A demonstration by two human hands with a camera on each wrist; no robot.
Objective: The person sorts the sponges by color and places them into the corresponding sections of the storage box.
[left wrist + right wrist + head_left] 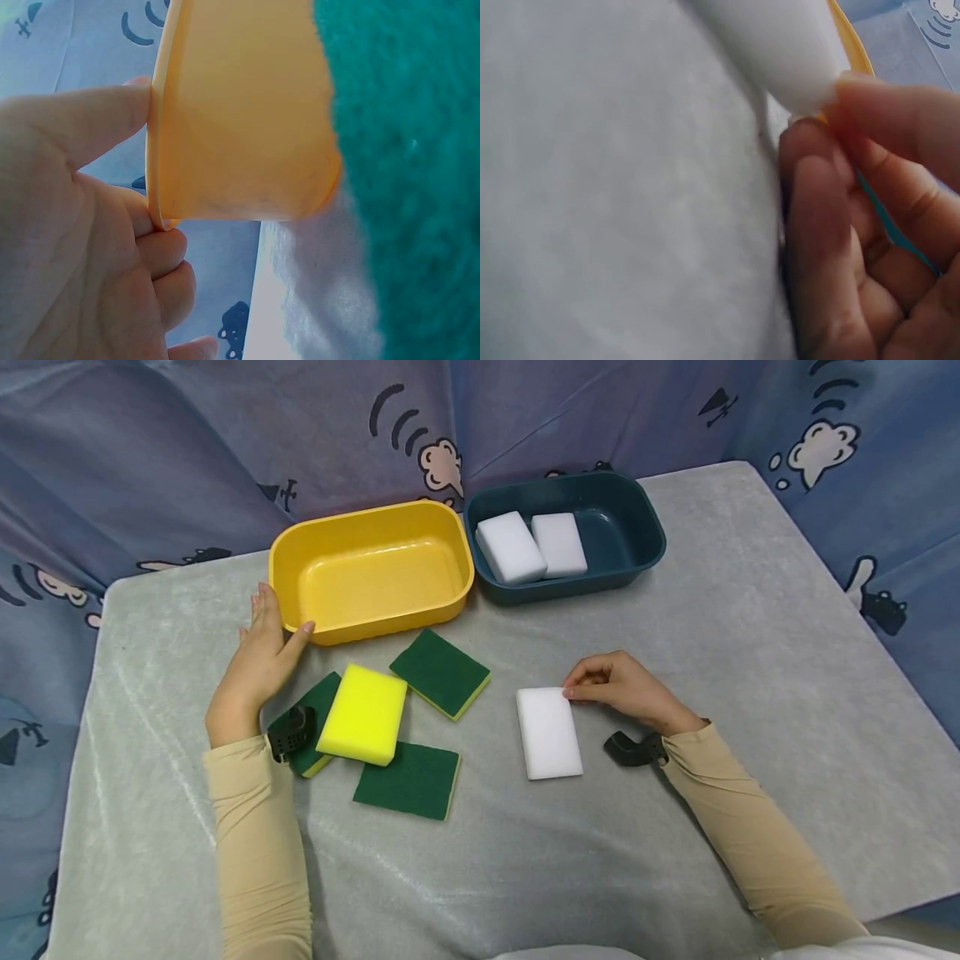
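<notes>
My left hand (258, 664) rests against the near left corner of a yellow plastic bin (378, 628), its thumb on the front rim and its fingers extended along the left side. In the left wrist view the thumb and a finger touch the bin's rim (154, 150). My right hand (626, 689) pinches the top right corner of a white foam sponge (550, 735) between thumb and fingers. That sponge is over the table, right of the scouring sponges. The right wrist view shows the white sponge (795, 52) at the fingertips.
Green-and-yellow scouring sponges (408, 781) lie before the yellow bin; one yellow-side-up sponge (363, 714) overlaps others. A dark teal bin (648, 539) beside the yellow one holds two white sponges (512, 547). A grey cloth covers the table (757, 652); a patterned curtain (555, 410) hangs behind.
</notes>
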